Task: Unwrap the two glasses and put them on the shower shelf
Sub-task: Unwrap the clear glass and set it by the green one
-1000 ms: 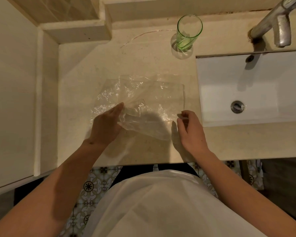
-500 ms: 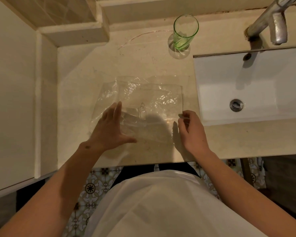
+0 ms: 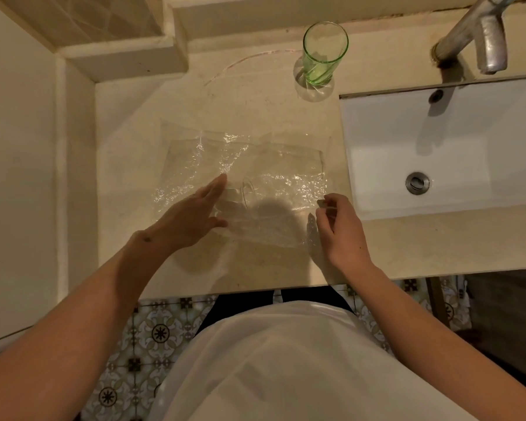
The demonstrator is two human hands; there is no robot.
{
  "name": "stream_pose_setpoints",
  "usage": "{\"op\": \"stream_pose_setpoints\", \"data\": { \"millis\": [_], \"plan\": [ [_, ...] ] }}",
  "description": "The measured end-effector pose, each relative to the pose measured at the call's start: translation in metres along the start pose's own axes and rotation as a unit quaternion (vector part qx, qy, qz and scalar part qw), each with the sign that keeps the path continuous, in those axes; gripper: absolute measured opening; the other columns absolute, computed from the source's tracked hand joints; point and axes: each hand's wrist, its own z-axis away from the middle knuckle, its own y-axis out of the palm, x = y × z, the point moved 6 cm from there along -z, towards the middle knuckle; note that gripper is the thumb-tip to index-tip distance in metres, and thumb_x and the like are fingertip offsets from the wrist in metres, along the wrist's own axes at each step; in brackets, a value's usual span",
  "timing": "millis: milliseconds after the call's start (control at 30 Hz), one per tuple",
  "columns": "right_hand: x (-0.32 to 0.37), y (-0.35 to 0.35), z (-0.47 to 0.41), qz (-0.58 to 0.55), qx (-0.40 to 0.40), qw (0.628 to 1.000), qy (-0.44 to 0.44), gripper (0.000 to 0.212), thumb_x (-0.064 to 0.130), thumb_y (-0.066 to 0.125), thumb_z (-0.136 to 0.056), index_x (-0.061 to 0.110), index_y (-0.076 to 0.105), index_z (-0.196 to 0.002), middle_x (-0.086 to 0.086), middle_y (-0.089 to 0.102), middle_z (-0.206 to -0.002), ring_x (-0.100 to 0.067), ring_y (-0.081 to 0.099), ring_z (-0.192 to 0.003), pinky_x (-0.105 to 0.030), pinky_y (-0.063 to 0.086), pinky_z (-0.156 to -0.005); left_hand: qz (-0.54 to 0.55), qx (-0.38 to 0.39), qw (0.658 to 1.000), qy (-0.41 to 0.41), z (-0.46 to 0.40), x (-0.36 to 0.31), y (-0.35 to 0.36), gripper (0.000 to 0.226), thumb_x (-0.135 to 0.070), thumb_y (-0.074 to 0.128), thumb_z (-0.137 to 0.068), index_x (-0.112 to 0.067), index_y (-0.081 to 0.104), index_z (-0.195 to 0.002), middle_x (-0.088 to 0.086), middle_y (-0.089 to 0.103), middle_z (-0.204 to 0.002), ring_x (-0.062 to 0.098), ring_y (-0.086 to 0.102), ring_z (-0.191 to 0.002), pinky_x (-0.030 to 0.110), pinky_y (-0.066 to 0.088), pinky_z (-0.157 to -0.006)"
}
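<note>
- Mostly smooth, pale stone: the counter (image 3: 255, 104) is a beige slab with a faint curved pinkish mark near its back edge.
- Clear bubble wrap (image 3: 225, 165) lies spread on the counter, its crinkled surface catching bright specks of light; its edges are hard to trace against the stone.
- On the wrap's near part lies a clear glass (image 3: 249, 196) on its side, a cylinder whose round rim shows as a thin arc; the rest of its body blends into the plastic and a shadow, so its full outline cannot be made out.
- The left hand (image 3: 192, 217) rests flat on the wrap, fingers straight and together, thumb out, fingertips just beside the clear glass on its left.
- The right hand (image 3: 340, 229) has its fingers curled, pinching the wrap's right edge between thumb and forefinger, to the right of the clear glass and apart from it.
- A green glass (image 3: 324, 53), tall, tapered and translucent, stands upright and unwrapped near the counter's back edge, well apart from both hands.
- Right of the counter sits a white rectangular sink (image 3: 438, 153) with a round metal drain; its right side is cut off by the frame.
- A dull metal tap (image 3: 480, 38) stands behind the sink, its top cut off.
- Patterned floor tiles (image 3: 152, 332) show below the counter's front edge, partly hidden by a white shirt (image 3: 286, 369).
</note>
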Motion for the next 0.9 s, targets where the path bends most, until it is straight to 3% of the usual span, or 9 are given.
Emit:
{"op": "stream_pose_setpoints", "data": {
  "millis": [100, 200, 333, 467, 600, 667, 733, 833, 900],
  "plan": [
    [-0.001, 0.001, -0.001, 0.004, -0.001, 1.0, 0.007, 0.039, 0.034, 0.048, -0.102, 0.017, 0.051, -0.138, 0.004, 0.06, -0.128, -0.009, 0.06, -0.109, -0.024, 0.045, -0.091, 0.026, 0.009, 0.999, -0.029, 0.001, 0.01, 0.009, 0.113, -0.037, 0.074, -0.089, -0.024, -0.011, -0.162, 0.002, 0.008, -0.17, 0.029, 0.035, -0.147, 0.045, 0.036, -0.118],
    [0.001, 0.002, -0.003, 0.005, -0.001, 1.0, 0.007, 0.037, 0.033, 0.047, -0.101, 0.019, 0.051, -0.135, 0.007, 0.059, -0.124, -0.008, 0.059, -0.108, -0.025, 0.046, -0.091, 0.063, 0.007, 0.997, -0.039, 0.0, 0.017, 0.015, 0.118, -0.037, 0.077, -0.087, -0.026, -0.015, -0.161, 0.003, 0.006, -0.171, 0.027, 0.017, -0.155, 0.04, 0.025, -0.122],
    [0.005, 0.005, -0.005, 0.01, 0.002, 1.0, 0.008, 0.032, 0.034, 0.046, -0.1, 0.025, 0.051, -0.129, 0.012, 0.058, -0.114, -0.003, 0.058, -0.096, -0.026, 0.047, -0.085, 0.081, -0.048, 0.993, -0.065, -0.002, 0.018, 0.019, 0.097, -0.035, 0.072, -0.093, -0.032, 0.003, -0.161, -0.001, 0.029, -0.165, 0.025, 0.031, -0.148, 0.037, 0.033, -0.112],
    [0.009, 0.004, -0.007, 0.007, 0.005, 1.0, 0.006, 0.037, 0.036, 0.045, -0.1, 0.023, 0.05, -0.134, 0.012, 0.058, -0.117, -0.003, 0.058, -0.1, -0.023, 0.045, -0.087, 0.025, -0.086, 0.994, -0.067, 0.0, 0.018, 0.018, 0.069, -0.034, 0.056, -0.102, -0.021, 0.022, -0.161, 0.004, 0.034, -0.164, 0.024, 0.028, -0.151, 0.048, 0.037, -0.115],
    [0.011, 0.001, -0.007, 0.009, 0.009, 1.0, -0.004, 0.039, 0.034, 0.046, -0.102, 0.02, 0.05, -0.137, 0.007, 0.059, -0.127, -0.008, 0.058, -0.109, -0.025, 0.045, -0.091, -0.015, -0.112, 0.993, -0.031, -0.002, 0.008, 0.012, 0.055, -0.015, 0.054, -0.102, -0.009, 0.038, -0.155, 0.007, 0.035, -0.163, 0.023, 0.022, -0.154, 0.046, 0.029, -0.123],
    [0.011, 0.002, -0.007, 0.008, 0.012, 1.0, 0.001, 0.039, 0.034, 0.045, -0.101, 0.021, 0.049, -0.138, 0.008, 0.06, -0.128, -0.007, 0.058, -0.11, -0.026, 0.045, -0.091, -0.017, -0.109, 0.994, -0.02, -0.002, 0.001, 0.007, 0.068, -0.02, 0.063, -0.096, -0.003, 0.032, -0.155, 0.012, 0.03, -0.164, 0.027, 0.017, -0.155, 0.046, 0.029, -0.123],
    [0.011, 0.002, -0.008, 0.007, 0.015, 1.0, 0.007, 0.039, 0.034, 0.045, -0.1, 0.022, 0.049, -0.137, 0.008, 0.06, -0.128, -0.007, 0.058, -0.109, -0.026, 0.045, -0.092, 0.014, -0.093, 0.995, -0.015, 0.001, -0.007, 0.004, 0.098, -0.034, 0.073, -0.085, -0.004, 0.015, -0.158, 0.012, 0.018, -0.168, 0.028, 0.007, -0.156, 0.046, 0.026, -0.123],
    [0.011, 0.0, -0.008, 0.001, 0.009, 1.0, 0.013, 0.037, 0.032, 0.047, -0.1, 0.022, 0.05, -0.136, 0.008, 0.06, -0.128, -0.008, 0.059, -0.109, -0.029, 0.048, -0.095, 0.05, -0.082, 0.995, 0.012, 0.001, -0.024, 0.001, 0.125, -0.069, 0.068, -0.076, -0.016, -0.007, -0.161, 0.001, -0.003, -0.17, 0.02, -0.005, -0.155, 0.041, 0.016, -0.121],
    [0.011, -0.002, -0.008, 0.006, 0.007, 1.0, 0.003, 0.037, 0.032, 0.049, -0.101, 0.021, 0.05, -0.136, 0.006, 0.06, -0.129, -0.009, 0.059, -0.111, -0.03, 0.048, -0.096, 0.032, -0.075, 0.996, 0.032, -0.008, -0.035, 0.002, 0.13, -0.074, 0.066, -0.076, -0.012, -0.01, -0.16, 0.005, -0.006, -0.169, 0.023, -0.002, -0.155, 0.042, 0.014, -0.121]
  ]
}}
